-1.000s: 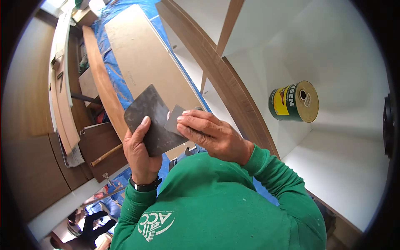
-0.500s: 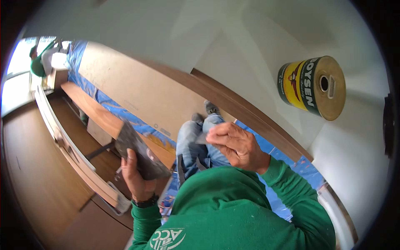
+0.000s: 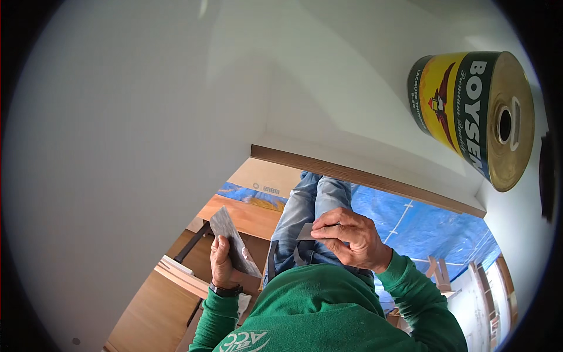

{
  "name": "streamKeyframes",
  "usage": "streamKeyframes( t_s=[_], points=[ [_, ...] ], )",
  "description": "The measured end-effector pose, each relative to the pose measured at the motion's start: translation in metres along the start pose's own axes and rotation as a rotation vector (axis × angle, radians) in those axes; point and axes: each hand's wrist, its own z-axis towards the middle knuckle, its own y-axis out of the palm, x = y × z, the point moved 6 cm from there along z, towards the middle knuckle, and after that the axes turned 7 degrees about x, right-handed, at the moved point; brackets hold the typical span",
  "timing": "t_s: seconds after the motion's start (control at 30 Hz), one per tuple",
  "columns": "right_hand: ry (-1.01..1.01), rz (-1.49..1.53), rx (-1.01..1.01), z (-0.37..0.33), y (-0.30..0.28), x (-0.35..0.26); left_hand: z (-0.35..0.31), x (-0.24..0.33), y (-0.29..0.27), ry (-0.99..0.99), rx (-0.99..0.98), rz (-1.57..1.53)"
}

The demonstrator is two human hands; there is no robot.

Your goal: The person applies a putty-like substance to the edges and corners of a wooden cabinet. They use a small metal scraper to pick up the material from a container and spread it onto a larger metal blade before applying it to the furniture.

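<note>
Apart now, hands: left (image 3: 221, 258) grips sandpaper sheet (image 3: 233, 239), right (image 3: 350, 236) pinches torn piece (image 3: 305, 232).

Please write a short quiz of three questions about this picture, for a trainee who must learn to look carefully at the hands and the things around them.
1. True or false: the left hand holds a grey sheet that looks like sandpaper.
2. Which hand holds the small grey piece? A) left hand B) right hand C) neither hand
3. Fill in: the round tin can stands on a ____ surface.

Key
1. True.
2. B: the right hand pinches it, apart from the larger sheet.
3. White; the can is yellow and dark green, with a round opening in its metal top.
</note>
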Motion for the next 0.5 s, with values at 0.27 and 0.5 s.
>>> streamKeyframes(
  t_s=[0.27, 0.5],
  points=[
    [-0.092, -0.03, 0.068, 0.014, 0.021, -0.015, 0.001, 0.044, 0.01, -0.019, -0.061, 0.024],
    [-0.212, -0.073, 0.176, 0.005, 0.066, -0.036, 0.002, 0.07, 0.003, -0.054, -0.241, -0.033]
  ],
)
